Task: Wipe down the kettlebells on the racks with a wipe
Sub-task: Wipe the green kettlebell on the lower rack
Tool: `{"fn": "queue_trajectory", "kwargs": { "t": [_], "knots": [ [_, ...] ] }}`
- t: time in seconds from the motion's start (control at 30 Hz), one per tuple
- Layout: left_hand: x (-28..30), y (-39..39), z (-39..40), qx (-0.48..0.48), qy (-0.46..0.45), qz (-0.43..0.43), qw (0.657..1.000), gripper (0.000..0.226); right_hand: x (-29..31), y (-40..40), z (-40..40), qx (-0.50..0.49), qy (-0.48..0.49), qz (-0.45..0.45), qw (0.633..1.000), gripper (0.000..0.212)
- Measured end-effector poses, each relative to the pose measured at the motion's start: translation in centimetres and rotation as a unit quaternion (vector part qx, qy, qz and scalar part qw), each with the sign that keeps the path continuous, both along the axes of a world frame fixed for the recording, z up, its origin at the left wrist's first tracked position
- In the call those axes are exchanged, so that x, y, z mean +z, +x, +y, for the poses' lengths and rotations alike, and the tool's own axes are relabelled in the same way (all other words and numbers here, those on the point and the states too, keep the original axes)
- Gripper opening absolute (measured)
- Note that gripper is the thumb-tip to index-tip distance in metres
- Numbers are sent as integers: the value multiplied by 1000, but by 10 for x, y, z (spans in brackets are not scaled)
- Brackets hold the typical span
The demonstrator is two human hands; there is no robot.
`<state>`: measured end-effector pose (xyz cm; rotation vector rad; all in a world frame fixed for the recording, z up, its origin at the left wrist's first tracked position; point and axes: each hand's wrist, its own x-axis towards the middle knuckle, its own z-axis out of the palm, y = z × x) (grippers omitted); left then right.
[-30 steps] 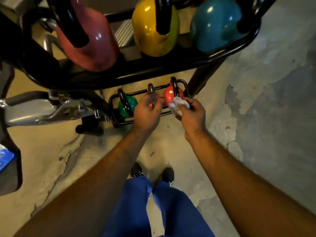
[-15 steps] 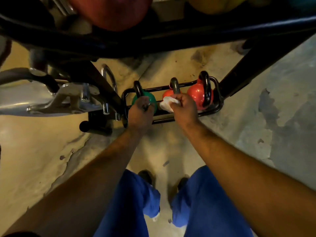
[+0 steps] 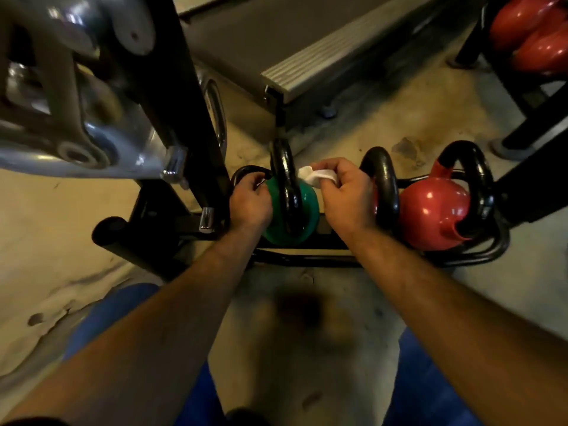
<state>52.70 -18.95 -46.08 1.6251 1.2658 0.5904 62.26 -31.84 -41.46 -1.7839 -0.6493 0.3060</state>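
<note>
A green kettlebell [image 3: 309,207] with a black handle sits at the left end of a low black floor rack [image 3: 307,256]. My left hand [image 3: 249,201] curls against its left side, by the rack's end bar. My right hand [image 3: 344,195] pinches a crumpled white wipe [image 3: 313,176] just right of the green kettlebell's handle. A red kettlebell [image 3: 430,213] stands at the rack's right end. Another red one is mostly hidden behind my right hand; only its black handle [image 3: 384,186] shows.
A black upright and a silver machine frame [image 3: 76,127] crowd the left. A grey treadmill deck [image 3: 322,63] lies behind the rack. More red kettlebells [image 3: 534,38] sit on another rack at top right. My blue trouser legs [image 3: 101,318] frame the bare concrete floor below.
I have dropped lower and closer to the floor rack. My right hand with the wipe moved from the middle red kettlebell to the green one; my left hand shifted to the green one's left side.
</note>
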Motion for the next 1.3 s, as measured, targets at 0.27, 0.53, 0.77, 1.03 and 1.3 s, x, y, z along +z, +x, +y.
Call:
{"fn": "queue_trajectory", "kwargs": {
  "t": [0.27,0.53,0.77,1.03,1.3],
  "knots": [
    [-42,-16,-13,-144,81,-45,985,43,-17,-14,-7,28,59,-82,994,19],
    [-62,4,-1,-163,138,-17,977,62,-4,-1,1,252,-37,-288,923,35],
    [-60,-2,0,-195,142,-7,970,72,13,22,12,365,-138,-405,827,44],
    [-52,-6,0,-218,112,-8,969,67,27,21,15,446,-175,-487,730,38],
    [-47,-3,-2,-200,91,2,976,59,19,13,2,475,-166,-525,686,29]
  ]
}}
